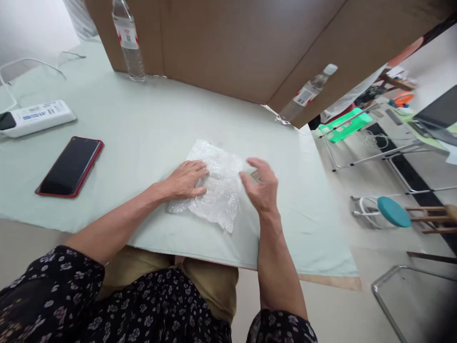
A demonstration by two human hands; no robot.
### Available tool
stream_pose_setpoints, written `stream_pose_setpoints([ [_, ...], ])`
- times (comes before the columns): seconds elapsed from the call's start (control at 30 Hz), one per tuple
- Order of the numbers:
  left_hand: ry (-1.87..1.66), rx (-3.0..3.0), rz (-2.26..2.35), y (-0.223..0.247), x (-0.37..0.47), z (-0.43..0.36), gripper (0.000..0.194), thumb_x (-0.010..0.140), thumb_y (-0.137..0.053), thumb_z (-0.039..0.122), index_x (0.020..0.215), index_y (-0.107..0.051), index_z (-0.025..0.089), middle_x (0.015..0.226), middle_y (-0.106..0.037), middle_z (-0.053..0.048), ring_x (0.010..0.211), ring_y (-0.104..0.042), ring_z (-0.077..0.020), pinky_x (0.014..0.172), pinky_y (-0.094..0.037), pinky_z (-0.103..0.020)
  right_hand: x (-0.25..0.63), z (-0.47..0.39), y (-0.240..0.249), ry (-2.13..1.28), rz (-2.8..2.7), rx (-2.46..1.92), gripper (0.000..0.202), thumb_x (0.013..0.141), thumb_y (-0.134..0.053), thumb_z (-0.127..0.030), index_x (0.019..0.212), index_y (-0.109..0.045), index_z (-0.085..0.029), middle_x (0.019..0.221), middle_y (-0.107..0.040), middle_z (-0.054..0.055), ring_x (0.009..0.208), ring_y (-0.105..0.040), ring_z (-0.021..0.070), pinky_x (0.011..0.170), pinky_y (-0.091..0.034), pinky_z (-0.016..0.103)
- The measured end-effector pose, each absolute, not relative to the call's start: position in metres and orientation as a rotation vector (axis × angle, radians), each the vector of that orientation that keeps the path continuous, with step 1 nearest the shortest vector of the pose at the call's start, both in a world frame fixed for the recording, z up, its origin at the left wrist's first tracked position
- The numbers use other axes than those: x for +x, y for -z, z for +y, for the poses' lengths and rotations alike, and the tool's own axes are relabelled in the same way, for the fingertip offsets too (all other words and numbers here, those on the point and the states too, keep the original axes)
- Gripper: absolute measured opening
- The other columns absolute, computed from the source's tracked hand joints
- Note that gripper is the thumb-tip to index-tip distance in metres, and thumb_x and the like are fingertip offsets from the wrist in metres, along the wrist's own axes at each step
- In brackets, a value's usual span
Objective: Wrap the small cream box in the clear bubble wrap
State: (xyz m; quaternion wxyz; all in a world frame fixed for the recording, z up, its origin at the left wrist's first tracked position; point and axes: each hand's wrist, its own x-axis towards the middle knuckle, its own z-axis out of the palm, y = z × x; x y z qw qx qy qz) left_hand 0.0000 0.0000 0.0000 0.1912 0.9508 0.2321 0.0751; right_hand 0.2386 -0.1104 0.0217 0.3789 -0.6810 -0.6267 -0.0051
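Bubble wrap (217, 183), one crumpled sheet, lies at the middle of the frame on the pale green table cover (143, 124). The left hand (187, 180) presses flat on its left part, fingers spread, gripping nothing. The right hand (262, 186) hovers open at the sheet's right edge, fingers loosely curved, holding nothing. At left lies one red-cased phone (70, 166), above it one white power strip (37, 116). Two clear water bottles stand at the top: one upper left (128, 40), one right of centre (305, 95).
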Motion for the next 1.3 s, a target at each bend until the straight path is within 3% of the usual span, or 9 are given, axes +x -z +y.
stream_pose_setpoints([
  [0.23, -0.253, 2.671, 0.731, 0.005, 0.004, 0.001, 0.056, 0.09, -0.056, 0.045, 0.139, -0.055, 0.017, 0.156, -0.044, -0.015, 0.15, -0.032, -0.0349, 0.121, -0.028, -0.051, 0.218, -0.11, -0.01, -0.51, -2.14, -1.829, 0.089, 0.077, -0.073, -0.064, 0.151, -0.042, -0.026, 0.159, -0.042, 0.015, 0.147, -0.038, 0.0369, 0.118, -0.031, 0.058],
  [0.37, -0.309, 2.668, 0.723, -0.001, 0.001, 0.0, 0.057, 0.087, -0.061, 0.046, 0.135, -0.058, 0.017, 0.154, -0.046, -0.018, 0.146, -0.036, -0.0362, 0.118, -0.029, -0.051, 0.228, -0.109, -0.007, -0.541, -2.141, -1.856, 0.097, 0.075, -0.074, -0.065, 0.155, -0.037, -0.025, 0.161, -0.038, 0.016, 0.15, -0.033, 0.0362, 0.121, -0.028, 0.058],
  [0.5, -0.198, 2.65, 0.622, -0.009, -0.006, 0.004, 0.071, 0.081, -0.065, 0.056, 0.141, -0.054, 0.019, 0.151, -0.05, -0.016, 0.141, -0.042, -0.035, 0.117, -0.03, -0.049, 0.232, -0.11, -0.011, -0.571, -2.162, -1.825, 0.096, 0.074, -0.075, -0.065, 0.154, -0.038, -0.028, 0.161, -0.038, 0.015, 0.151, -0.032, 0.036, 0.122, -0.027, 0.058],
  [0.63, -0.026, 2.646, 0.507, -0.011, -0.012, 0.012, 0.092, 0.076, -0.067, 0.066, 0.151, -0.041, 0.018, 0.16, -0.037, -0.017, 0.149, -0.031, -0.0354, 0.121, -0.022, -0.048, 0.233, -0.113, -0.015, -0.612, -2.172, -1.808, 0.094, 0.075, -0.076, -0.063, 0.154, -0.039, -0.028, 0.162, -0.037, 0.014, 0.152, -0.031, 0.034, 0.123, -0.026, 0.056],
  [0.77, 0.039, 2.637, 0.466, -0.014, -0.015, 0.014, 0.101, 0.076, -0.067, 0.068, 0.155, -0.034, 0.015, 0.164, -0.03, -0.018, 0.152, -0.024, -0.0361, 0.122, -0.019, -0.048, 0.234, -0.112, -0.017, -0.571, -2.154, -1.775, 0.082, 0.078, -0.075, -0.058, 0.148, -0.047, -0.027, 0.158, -0.043, 0.013, 0.148, -0.037, 0.0342, 0.121, -0.03, 0.055],
  [0.9, -0.029, 2.631, 0.513, -0.017, -0.014, 0.012, 0.089, 0.081, -0.064, 0.061, 0.152, -0.039, 0.014, 0.16, -0.038, -0.018, 0.149, -0.031, -0.0357, 0.122, -0.023, -0.048, 0.248, -0.109, -0.015, -0.16, -1.815, -1.821, 0.054, 0.087, -0.065, -0.05, 0.135, -0.058, -0.025, 0.149, -0.052, 0.012, 0.142, -0.045, 0.0317, 0.119, -0.032, 0.055],
  [1.0, -0.181, 2.63, 0.563, -0.016, -0.012, 0.011, 0.071, 0.086, -0.058, 0.052, 0.145, -0.047, 0.015, 0.151, -0.049, -0.016, 0.143, -0.04, -0.0343, 0.12, -0.028, -0.048, 0.268, -0.108, -0.01, 0.089, -1.422, -1.992, 0.058, 0.084, -0.064, -0.044, 0.137, -0.052, -0.022, 0.149, -0.05, 0.015, 0.14, -0.043, 0.0341, 0.115, -0.034, 0.06],
  [1.13, -0.233, 2.627, 0.575, -0.013, -0.01, 0.01, 0.068, 0.085, -0.059, 0.048, 0.143, -0.047, 0.017, 0.143, -0.055, -0.015, 0.138, -0.045, -0.0345, 0.117, -0.032, -0.049, 0.295, -0.109, 0.001, 0.023, -1.175, -2.283, 0.074, 0.073, -0.069, -0.042, 0.139, -0.047, -0.018, 0.142, -0.055, 0.021, 0.129, -0.05, 0.04, 0.106, -0.037, 0.066],
  [1.3, -0.197, 2.631, 0.578, -0.011, -0.01, 0.01, 0.075, 0.083, -0.061, 0.048, 0.147, -0.04, 0.016, 0.14, -0.056, -0.016, 0.135, -0.047, -0.0337, 0.116, -0.033, -0.049, 0.301, -0.11, 0.0, -0.101, -1.148, -2.266, 0.049, 0.071, -0.068, -0.041, 0.116, -0.062, -0.02, 0.106, -0.072, 0.012, 0.097, -0.063, 0.0306, 0.095, -0.047, 0.055],
])
